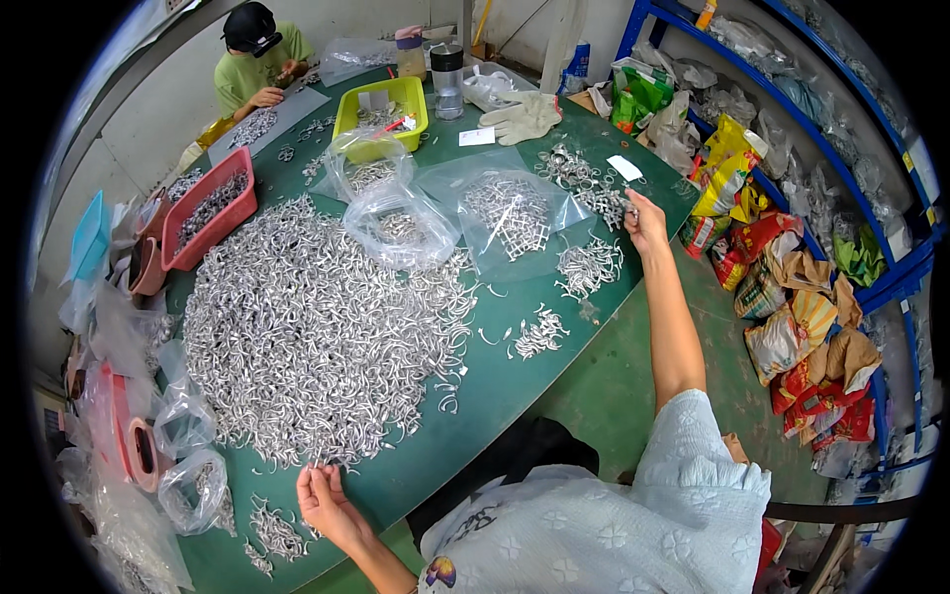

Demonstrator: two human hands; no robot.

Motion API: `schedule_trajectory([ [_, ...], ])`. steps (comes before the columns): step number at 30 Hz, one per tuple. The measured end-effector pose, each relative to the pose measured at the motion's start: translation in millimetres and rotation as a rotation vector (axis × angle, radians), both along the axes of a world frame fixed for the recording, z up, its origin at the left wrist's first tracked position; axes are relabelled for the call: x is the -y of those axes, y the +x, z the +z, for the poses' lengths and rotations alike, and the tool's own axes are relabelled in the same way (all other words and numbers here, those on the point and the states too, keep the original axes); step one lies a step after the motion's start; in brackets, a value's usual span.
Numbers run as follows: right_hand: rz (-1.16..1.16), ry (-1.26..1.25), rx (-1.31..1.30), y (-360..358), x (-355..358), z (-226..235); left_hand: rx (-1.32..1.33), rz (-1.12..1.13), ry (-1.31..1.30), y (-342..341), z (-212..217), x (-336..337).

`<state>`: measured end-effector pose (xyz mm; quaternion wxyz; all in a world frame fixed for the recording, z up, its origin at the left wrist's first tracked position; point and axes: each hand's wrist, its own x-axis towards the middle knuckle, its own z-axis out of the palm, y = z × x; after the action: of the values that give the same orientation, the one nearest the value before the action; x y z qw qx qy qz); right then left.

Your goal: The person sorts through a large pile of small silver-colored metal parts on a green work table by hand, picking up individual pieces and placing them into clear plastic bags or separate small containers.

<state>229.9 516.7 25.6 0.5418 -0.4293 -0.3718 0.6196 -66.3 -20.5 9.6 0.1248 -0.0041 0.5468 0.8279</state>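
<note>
A broad heap of small curved silver metal pieces (pixel 327 337) covers much of the green table (pixel 515 396). At the heap's near edge, my left hand (pixel 332 507) is closed, thumb and fingers pinched together among the pieces; what lies between the fingertips is too small to tell. A smaller cluster of the curved pieces (pixel 277 530) is beside it. My right arm reaches out to the table's right edge, where my right hand (pixel 646 222) is closed next to a group of small metal rings and parts (pixel 599 203). Whatever its fingers hold is hidden.
Clear bags of metal parts (pixel 510 213) lie beyond the heap, near a yellow-green basket (pixel 416 99), a white glove (pixel 522 117) and a bottle (pixel 447 84). A pink tray (pixel 213 208) stands left. A co-worker (pixel 259 64) sits at the far end. Blue shelving (pixel 891 282) lines the right.
</note>
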Motion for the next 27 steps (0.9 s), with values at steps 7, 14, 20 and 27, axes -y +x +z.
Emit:
schedule_trajectory([
  [7,0.421,-0.231,-0.552,-35,73,42,0.012,-0.091,-0.007,15,12,-17],
  [14,1.273,-0.634,-0.417,-124,202,19,0.088,-0.423,0.081,47,30,-51],
  [20,1.329,-0.398,-0.001,-160,284,31,0.177,-0.514,0.143,56,29,-61],
  [27,1.354,-0.193,0.218,-152,287,28,0.192,-0.654,0.053,61,33,-68],
])
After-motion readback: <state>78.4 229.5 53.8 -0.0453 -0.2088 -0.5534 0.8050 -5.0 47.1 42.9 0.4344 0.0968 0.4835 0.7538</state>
